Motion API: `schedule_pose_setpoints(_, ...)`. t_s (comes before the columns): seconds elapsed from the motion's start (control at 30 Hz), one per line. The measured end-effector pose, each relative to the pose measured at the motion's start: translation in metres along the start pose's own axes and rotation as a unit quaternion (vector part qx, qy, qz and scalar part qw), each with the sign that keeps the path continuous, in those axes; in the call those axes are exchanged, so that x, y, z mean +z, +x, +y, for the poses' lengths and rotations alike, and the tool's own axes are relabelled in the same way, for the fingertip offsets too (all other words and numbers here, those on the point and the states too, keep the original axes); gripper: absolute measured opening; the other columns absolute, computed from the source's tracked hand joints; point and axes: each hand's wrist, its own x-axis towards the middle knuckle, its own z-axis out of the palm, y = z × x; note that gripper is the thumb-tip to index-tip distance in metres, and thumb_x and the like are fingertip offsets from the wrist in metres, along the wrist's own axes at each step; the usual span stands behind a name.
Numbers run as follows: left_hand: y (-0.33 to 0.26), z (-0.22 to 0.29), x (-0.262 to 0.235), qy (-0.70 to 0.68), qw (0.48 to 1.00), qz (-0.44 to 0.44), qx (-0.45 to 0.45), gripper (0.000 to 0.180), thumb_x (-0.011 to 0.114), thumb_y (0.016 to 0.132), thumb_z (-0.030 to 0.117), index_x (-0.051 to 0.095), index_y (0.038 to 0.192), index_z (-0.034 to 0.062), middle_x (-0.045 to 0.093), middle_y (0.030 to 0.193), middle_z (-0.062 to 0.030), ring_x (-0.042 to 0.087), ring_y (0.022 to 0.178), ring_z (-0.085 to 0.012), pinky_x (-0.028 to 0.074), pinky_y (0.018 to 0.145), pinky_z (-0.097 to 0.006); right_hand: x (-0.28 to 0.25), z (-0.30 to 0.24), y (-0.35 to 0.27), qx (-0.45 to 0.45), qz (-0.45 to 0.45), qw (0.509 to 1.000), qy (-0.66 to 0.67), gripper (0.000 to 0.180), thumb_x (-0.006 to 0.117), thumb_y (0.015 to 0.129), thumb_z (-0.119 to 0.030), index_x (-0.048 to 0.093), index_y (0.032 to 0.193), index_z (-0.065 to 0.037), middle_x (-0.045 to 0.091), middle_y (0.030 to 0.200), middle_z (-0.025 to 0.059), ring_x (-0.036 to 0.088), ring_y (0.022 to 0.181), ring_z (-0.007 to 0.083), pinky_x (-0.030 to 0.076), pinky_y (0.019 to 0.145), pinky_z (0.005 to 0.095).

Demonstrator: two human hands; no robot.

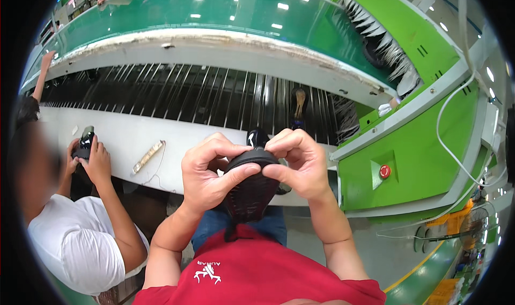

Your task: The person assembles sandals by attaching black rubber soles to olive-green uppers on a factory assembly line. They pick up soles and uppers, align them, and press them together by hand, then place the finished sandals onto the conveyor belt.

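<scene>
I hold a black shoe [251, 195] in front of my chest, its sole edge and rounded end between my hands. My left hand [213, 171] pinches the left side of that end, thumb below and fingers above. Opposite it, my right hand [298, 163] grips the right side in the same way, the two thumbs almost meeting. Just beyond my fingertips shows a glossy black piece [257, 138] with a white mark; I cannot tell whether it belongs to the same shoe.
A white ledge [174, 139] carries a pale wrapped stick [148, 157] with loose thread. Beyond are metal rollers [214, 93] and a green conveyor belt [241, 10]. At left, a co-worker holds a dark shoe [85, 144]. A green machine [413, 171] with a red button [384, 171] stands right.
</scene>
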Motion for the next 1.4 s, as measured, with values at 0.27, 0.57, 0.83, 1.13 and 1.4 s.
schedule_pose_setpoints(0.27,0.007,-0.016,0.009,0.021,0.996,-0.026,-0.082,0.017,0.092,0.090,0.008,0.082,0.103,0.0023,0.073,0.089,-0.0038,0.067,0.075,-0.0074,0.053,0.062,-0.023,-0.017,0.024,-0.024,0.044,0.046,0.998,-0.025,0.027,0.084,0.100,-0.005,0.068,0.122,-0.002,0.071,0.112,0.0084,0.068,0.104,0.0139,0.056,0.092,0.0311)
schedule_pose_setpoints(0.57,0.023,-0.122,-0.026,0.004,0.975,0.136,-0.174,0.020,0.083,0.104,0.015,0.072,0.108,-0.0008,0.074,0.094,-0.0017,0.069,0.084,-0.0056,0.056,0.076,-0.021,-0.062,0.103,-0.062,0.245,0.037,0.838,-0.487,0.101,0.089,0.087,-0.057,0.050,0.164,-0.007,0.067,0.132,0.0225,0.068,0.123,0.0389,0.054,0.107,0.0500)
schedule_pose_setpoints(0.83,0.015,-0.150,-0.033,-0.042,0.970,0.156,-0.183,0.023,0.076,0.110,0.019,0.064,0.115,0.0001,0.074,0.093,-0.0010,0.067,0.084,-0.0031,0.052,0.073,-0.020,-0.054,0.118,-0.082,0.304,0.107,0.868,-0.377,0.084,0.084,0.094,-0.042,0.052,0.164,-0.008,0.073,0.135,0.0301,0.071,0.129,0.0435,0.053,0.110,0.0493)
schedule_pose_setpoints(1.13,0.024,-0.143,-0.021,-0.110,0.973,0.093,-0.179,0.029,0.073,0.110,0.013,0.063,0.134,-0.0007,0.077,0.112,-0.0064,0.072,0.102,-0.0090,0.058,0.089,-0.024,-0.018,0.103,-0.130,0.123,0.250,0.916,-0.289,0.086,0.079,0.098,-0.014,0.034,0.169,0.001,0.060,0.153,0.0266,0.063,0.138,0.0321,0.047,0.118,0.0436)
schedule_pose_setpoints(1.4,0.029,-0.123,-0.008,-0.132,0.970,0.021,-0.205,0.031,0.069,0.110,0.008,0.065,0.139,-0.0031,0.077,0.118,-0.0084,0.073,0.108,-0.0119,0.060,0.096,-0.028,0.011,0.124,-0.202,0.109,0.291,0.934,-0.177,0.090,0.074,0.096,-0.005,0.025,0.171,0.005,0.056,0.152,0.0185,0.060,0.135,0.0255,0.048,0.116,0.0380)
